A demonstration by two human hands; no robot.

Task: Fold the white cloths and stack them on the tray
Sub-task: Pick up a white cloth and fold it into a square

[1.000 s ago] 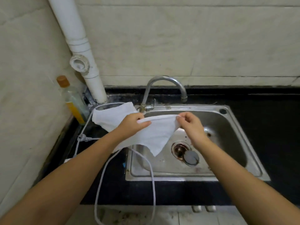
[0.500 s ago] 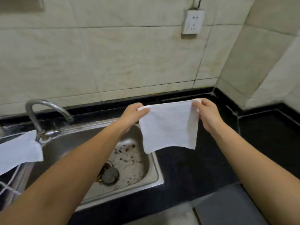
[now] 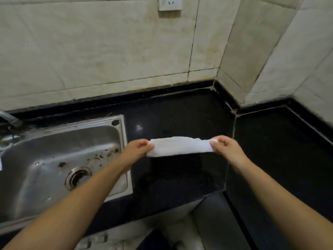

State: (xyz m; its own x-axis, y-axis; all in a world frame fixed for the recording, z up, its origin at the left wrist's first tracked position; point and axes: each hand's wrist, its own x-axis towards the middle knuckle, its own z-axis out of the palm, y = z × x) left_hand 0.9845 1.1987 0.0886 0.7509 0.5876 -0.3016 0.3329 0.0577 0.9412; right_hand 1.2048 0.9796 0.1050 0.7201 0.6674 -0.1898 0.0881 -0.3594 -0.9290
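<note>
White cloth (image 3: 181,146) front and centre here, stretched into a long narrow band between both hands, low over the black countertop (image 3: 180,114), though whether its underside touches the stone is hard to tell. The left hand (image 3: 137,148) pinches the left end, fingers curled in over the edge of the fabric, while the right hand (image 3: 225,146) pinches the right end the same way, thumb and fingertips closed on the cloth. The band looks doubled over, its top edge rounded and its lower edge hanging a touch lower on the left side. It sits just to the right of the steel sink (image 3: 119,134), with the left forearm crossing over the sink's front right corner. Down in the basin, the drain (image 3: 77,177) shows with dark specks scattered around it. At the far left edge a bit of the faucet (image 3: 9,118) pokes in. Behind it all, a tiled wall (image 3: 90,51) carries a white wall socket (image 3: 170,3) at the top.
</note>
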